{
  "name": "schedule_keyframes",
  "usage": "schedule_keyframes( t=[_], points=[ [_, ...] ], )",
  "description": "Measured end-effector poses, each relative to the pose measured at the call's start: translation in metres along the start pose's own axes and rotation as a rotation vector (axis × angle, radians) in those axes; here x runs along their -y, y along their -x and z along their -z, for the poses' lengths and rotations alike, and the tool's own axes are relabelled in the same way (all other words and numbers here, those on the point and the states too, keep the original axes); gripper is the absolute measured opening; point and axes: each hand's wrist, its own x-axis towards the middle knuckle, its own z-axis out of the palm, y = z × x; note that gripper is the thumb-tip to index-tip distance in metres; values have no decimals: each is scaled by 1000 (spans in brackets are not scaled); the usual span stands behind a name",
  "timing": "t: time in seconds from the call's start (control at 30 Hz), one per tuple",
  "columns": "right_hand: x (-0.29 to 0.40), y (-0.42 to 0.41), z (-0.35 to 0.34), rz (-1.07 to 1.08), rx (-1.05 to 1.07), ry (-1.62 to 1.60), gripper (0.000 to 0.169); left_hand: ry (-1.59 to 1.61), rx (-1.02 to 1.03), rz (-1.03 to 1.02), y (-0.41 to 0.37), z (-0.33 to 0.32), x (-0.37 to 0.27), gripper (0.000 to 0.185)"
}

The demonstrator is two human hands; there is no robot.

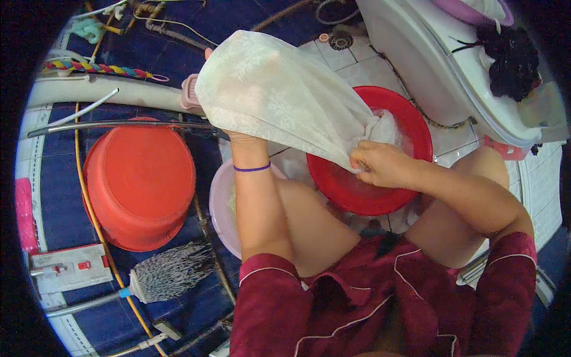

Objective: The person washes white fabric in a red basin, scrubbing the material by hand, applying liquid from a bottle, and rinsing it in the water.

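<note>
A white patterned cloth is stretched between my two hands. Its wide end covers most of my left hand, which holds it up from beneath. Those fingers are largely hidden; one fingertip shows past the cloth's upper left edge. My right hand grips the cloth's bunched edge above a red plastic basin. More bunched white fabric hangs beside that hand, over the basin. A pale purple basin stands partly behind my left forearm and is cut off from sight by it.
An upturned orange-red tub stands left, near a string mop and a flat mop head. A yellow hose crosses there. At upper right, a white bathtub-like fixture carries dark fabric. A floor drain lies beyond.
</note>
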Motion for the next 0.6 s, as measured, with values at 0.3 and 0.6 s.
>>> schedule_keyframes(
  t=[0.3, 0.6],
  points=[
    [-1, -5, 2, -81, 219, -231, 23, -172, -6, -52, 6, -7, 4, 44],
    [-7, -8, 39, -276, 133, -54, 30, 59, -83, 38, -2, -8, -6, 44]
  ],
)
